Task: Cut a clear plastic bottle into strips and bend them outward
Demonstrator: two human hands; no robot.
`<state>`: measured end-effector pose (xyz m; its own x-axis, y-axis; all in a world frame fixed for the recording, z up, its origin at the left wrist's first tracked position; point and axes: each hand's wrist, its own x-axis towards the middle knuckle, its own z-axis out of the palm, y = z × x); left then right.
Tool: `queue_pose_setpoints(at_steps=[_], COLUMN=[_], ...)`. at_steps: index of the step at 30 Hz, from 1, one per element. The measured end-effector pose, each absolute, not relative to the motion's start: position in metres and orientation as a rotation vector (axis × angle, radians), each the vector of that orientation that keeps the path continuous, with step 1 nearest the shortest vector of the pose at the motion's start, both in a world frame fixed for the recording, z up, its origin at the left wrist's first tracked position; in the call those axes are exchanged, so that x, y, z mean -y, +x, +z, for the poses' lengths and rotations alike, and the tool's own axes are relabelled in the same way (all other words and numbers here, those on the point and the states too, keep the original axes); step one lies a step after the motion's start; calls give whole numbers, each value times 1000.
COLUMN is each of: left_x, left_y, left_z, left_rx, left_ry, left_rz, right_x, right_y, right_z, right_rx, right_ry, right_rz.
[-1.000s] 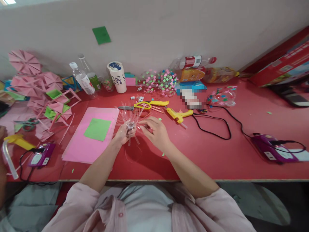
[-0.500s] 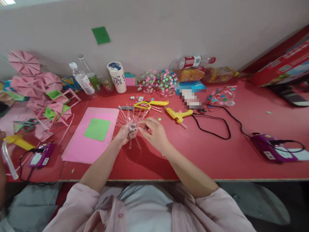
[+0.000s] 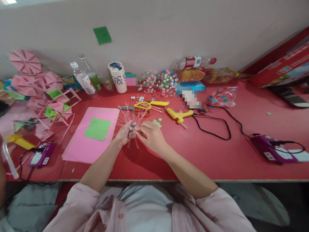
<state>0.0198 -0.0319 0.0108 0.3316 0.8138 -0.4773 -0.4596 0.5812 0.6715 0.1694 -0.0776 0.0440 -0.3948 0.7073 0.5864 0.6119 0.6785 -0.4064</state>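
Note:
A clear plastic bottle top cut into thin strips (image 3: 132, 126) is between my hands, its strips fanning out around the ring-shaped neck. My left hand (image 3: 124, 134) is closed around the neck from the left. From the right, my right hand (image 3: 151, 133) pinches at the strips beside the neck; its fingertips are partly hidden. Behind the strips lie scissors with yellow handles (image 3: 142, 105) and a yellow-handled cutter (image 3: 159, 103). Small green paper stars (image 3: 157, 122) rest on the red table just beyond my right hand.
A yellow glue gun (image 3: 179, 115) with a black cord lies to the right, a purple power strip (image 3: 272, 149) farther right. Pink paper sheets (image 3: 79, 145) with a green square (image 3: 98, 129) lie left. Bottles, a white cup (image 3: 117, 79) and star-covered pieces (image 3: 168, 82) line the wall.
My right hand has dipped slightly toward me, uncovering more green stars behind it. The strips have turned a little in my hands, and my left hand still grips the neck.

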Motion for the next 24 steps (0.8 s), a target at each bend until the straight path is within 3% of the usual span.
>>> queue_pose_setpoints(at_steps=[9,24], left_x=[32,32], left_y=[20,20], left_z=[14,19], left_rx=[-898,-947], left_ry=[425,465], left_rz=[826,874], right_x=[77,81], right_y=[163,168], right_z=[39,45], right_rx=[2303,2096], right_ry=[-1050,-1054], right_rz=[126,113])
